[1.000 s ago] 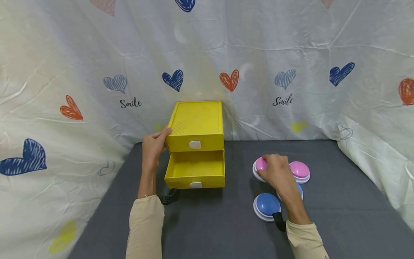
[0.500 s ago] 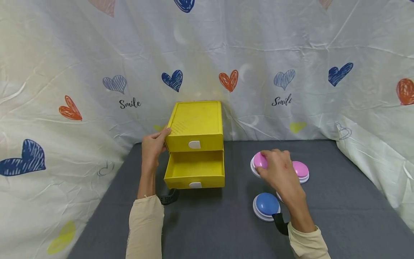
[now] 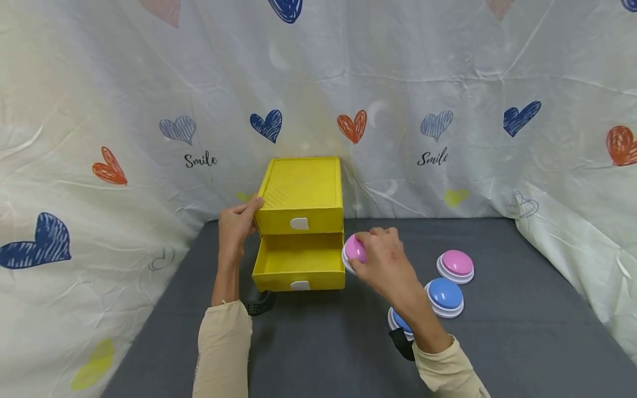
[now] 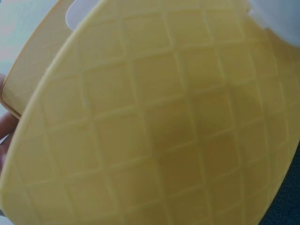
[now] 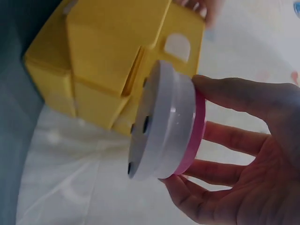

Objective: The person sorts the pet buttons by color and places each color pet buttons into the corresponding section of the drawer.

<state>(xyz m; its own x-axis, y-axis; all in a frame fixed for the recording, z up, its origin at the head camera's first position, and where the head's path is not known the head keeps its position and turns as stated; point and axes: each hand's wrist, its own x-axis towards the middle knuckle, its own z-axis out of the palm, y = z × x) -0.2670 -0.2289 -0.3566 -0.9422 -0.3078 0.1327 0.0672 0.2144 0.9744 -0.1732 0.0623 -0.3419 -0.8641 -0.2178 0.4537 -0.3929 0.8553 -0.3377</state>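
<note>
My right hand (image 3: 388,262) holds a pink buzzer button (image 3: 356,250) with a white base, thumb and fingers round its rim. It is raised above the table, just right of a yellow two-drawer box (image 3: 303,185). In the right wrist view the button (image 5: 171,126) is tilted on edge, its underside with dark spots facing the box. The lower drawer (image 3: 298,280) is pulled out and bare inside; the upper one is closed. My left hand (image 3: 236,224) grips the box's upper left front corner. Yellow grid-patterned drawer front (image 4: 154,117) fills most of the left wrist view.
On the dark table (image 3: 507,326) to the right lie another pink button (image 3: 457,264), a blue button (image 3: 445,294) and a second blue button (image 3: 402,321), partly behind my right wrist. A white curtain (image 3: 388,166) with hearts hangs behind the box.
My right hand has lifted the pink button off the table and carried it left, close to the drawer box. My left hand stays at the box's corner.
</note>
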